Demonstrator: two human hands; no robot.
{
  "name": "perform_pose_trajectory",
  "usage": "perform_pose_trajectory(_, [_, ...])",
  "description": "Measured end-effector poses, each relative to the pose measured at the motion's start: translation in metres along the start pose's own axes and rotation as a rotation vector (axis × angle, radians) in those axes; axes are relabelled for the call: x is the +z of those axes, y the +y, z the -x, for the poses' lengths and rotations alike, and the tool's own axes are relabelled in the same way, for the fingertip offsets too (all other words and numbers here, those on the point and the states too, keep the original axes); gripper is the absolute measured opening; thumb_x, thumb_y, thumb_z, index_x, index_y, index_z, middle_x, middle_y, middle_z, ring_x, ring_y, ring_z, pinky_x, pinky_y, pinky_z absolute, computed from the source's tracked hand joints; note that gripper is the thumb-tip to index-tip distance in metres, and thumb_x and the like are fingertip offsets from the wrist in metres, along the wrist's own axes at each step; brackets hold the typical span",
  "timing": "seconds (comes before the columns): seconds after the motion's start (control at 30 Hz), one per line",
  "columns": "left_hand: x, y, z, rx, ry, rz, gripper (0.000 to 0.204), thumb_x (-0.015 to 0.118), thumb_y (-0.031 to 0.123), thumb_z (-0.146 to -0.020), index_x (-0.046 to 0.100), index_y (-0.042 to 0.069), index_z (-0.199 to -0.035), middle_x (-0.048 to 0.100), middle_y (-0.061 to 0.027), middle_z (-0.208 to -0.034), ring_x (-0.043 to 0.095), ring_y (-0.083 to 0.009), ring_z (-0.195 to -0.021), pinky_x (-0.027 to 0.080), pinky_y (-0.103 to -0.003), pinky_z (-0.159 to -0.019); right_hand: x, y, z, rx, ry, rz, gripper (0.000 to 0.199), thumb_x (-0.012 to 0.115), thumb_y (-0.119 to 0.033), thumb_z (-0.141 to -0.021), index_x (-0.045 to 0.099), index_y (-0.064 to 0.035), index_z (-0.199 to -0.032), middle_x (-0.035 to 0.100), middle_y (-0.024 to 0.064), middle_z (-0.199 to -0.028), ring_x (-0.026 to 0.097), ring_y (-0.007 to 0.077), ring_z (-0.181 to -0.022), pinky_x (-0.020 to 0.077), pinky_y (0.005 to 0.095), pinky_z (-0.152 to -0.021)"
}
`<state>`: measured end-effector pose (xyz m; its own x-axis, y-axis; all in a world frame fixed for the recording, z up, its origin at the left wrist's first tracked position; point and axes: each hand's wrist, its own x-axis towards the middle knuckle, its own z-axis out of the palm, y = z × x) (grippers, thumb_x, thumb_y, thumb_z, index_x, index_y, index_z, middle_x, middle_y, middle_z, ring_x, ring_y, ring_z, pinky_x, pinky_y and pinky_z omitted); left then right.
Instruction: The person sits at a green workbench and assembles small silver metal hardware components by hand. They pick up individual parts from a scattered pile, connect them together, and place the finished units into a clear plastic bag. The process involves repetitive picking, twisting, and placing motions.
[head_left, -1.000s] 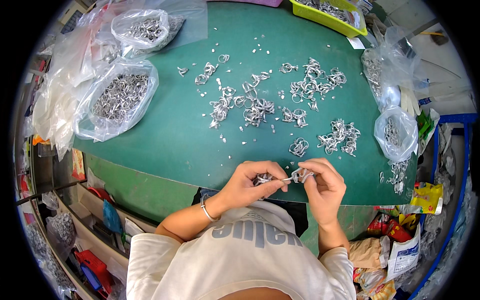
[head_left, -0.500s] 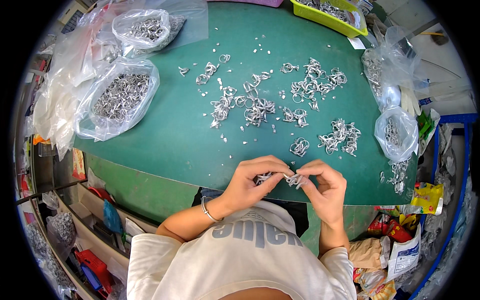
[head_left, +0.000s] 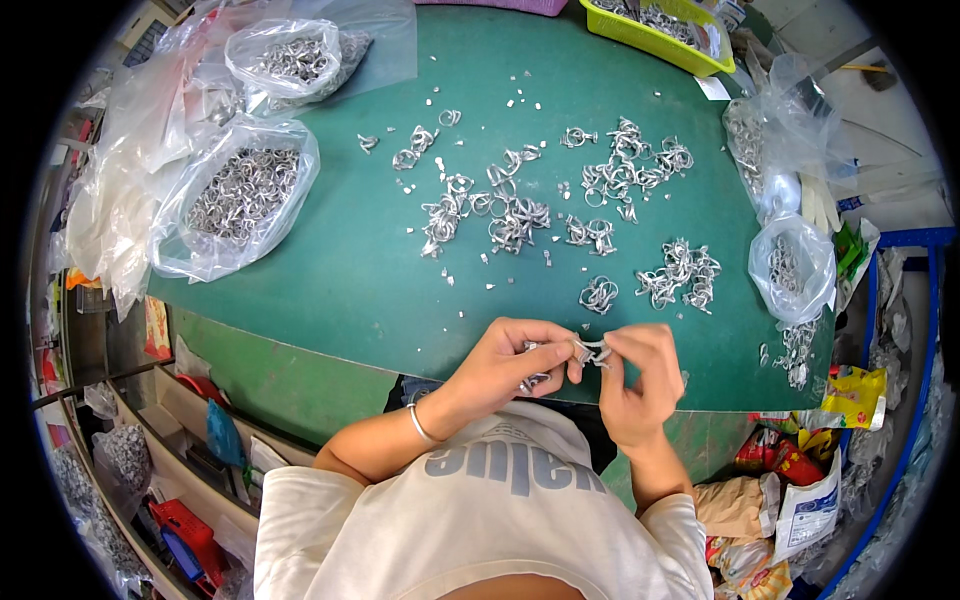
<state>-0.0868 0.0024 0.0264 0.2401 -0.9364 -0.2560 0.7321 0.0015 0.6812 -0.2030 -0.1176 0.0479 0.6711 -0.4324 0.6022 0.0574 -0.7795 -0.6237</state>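
My left hand (head_left: 520, 362) is closed around several silver metal rings (head_left: 536, 380), partly hidden in the palm. Between its fingertips and those of my right hand (head_left: 642, 378) is a small cluster of joined rings (head_left: 592, 352). The right thumb and fingers pinch the right side of this cluster. Both hands are just over the front edge of the green table (head_left: 380, 270). Beyond them lie loose piles of silver rings, the closest being a small pile (head_left: 599, 294) and a larger pile (head_left: 680, 274) to its right.
Clear bags of rings stand at the left (head_left: 245, 195) and far left (head_left: 295, 60). Another bag of rings (head_left: 790, 265) is at the right edge. A yellow-green basket (head_left: 655, 38) sits at the back. Small metal bits are scattered among the piles.
The right hand has shifted slightly left and its fingers have curled more. The ring cluster between the hands has turned. The left wrist has rotated a little; the table piles look the same.
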Motion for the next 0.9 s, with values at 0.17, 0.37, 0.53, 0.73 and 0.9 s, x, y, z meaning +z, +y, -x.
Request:
perform_pose_trajectory(0.17, [0.004, -0.003, 0.003, 0.377, 0.091, -0.536, 0.012, 0.055, 0.0, -0.084, 0.063, -0.002, -0.094, 0.063, -0.0087, -0.082, 0.052, -0.0099, -0.057, 0.04, -0.022, -0.049, -0.009, -0.002, -0.005, 0.755, -0.176, -0.72, 0.019, 0.053, 0.013, -0.076, 0.058, 0.0035, -0.091, 0.058, 0.0045, -0.077, 0.052, 0.0076, -0.068, 0.0413, 0.021, -0.061])
perform_pose_trajectory(0.37, [0.008, -0.007, 0.001, 0.681, 0.227, -0.868, 0.019, 0.058, -0.01, -0.073, 0.065, -0.001, -0.089, 0.062, -0.0103, -0.079, 0.058, -0.0161, -0.059, 0.045, -0.023, -0.052, -0.01, 0.001, -0.002, 0.884, -0.215, -0.818, 0.015, 0.051, 0.007, -0.081, 0.058, 0.0025, -0.094, 0.056, 0.0022, -0.072, 0.051, 0.0063, -0.064, 0.0384, 0.0199, -0.056])
perform_pose_trajectory(0.53, [0.001, -0.001, 0.005, 0.892, 0.196, -1.187, 0.032, 0.06, -0.012, -0.064, 0.066, 0.002, -0.092, 0.061, -0.0093, -0.08, 0.057, -0.0171, -0.056, 0.045, -0.024, -0.049, -0.013, 0.002, -0.001, 1.004, -0.245, -1.034, 0.013, 0.05, 0.008, -0.081, 0.057, 0.0032, -0.092, 0.056, 0.003, -0.072, 0.051, 0.0079, -0.06, 0.0382, 0.0207, -0.053])
perform_pose_trajectory(0.73, [-0.003, 0.0, 0.002, 0.903, 0.125, -1.185, 0.033, 0.061, -0.01, -0.064, 0.065, 0.002, -0.095, 0.06, -0.0087, -0.081, 0.058, -0.019, -0.058, 0.047, -0.027, -0.05, -0.003, -0.013, 0.002, 0.776, -0.058, -0.63, 0.017, 0.053, 0.013, -0.076, 0.056, 0.0051, -0.091, 0.058, 0.0073, -0.075, 0.055, 0.0124, -0.065, 0.0448, 0.0254, -0.057])
perform_pose_trajectory(0.9, [-0.001, 0.0, -0.001, 0.873, 0.092, -1.083, 0.029, 0.06, -0.009, -0.068, 0.064, 0.001, -0.095, 0.061, -0.0097, -0.082, 0.059, -0.0207, -0.06, 0.048, -0.028, -0.051, 0.004, -0.003, 0.014, 0.291, -0.008, -0.249, 0.02, 0.054, 0.014, -0.071, 0.057, 0.0059, -0.09, 0.06, 0.0126, -0.079, 0.057, 0.0162, -0.068, 0.0467, 0.0258, -0.061])
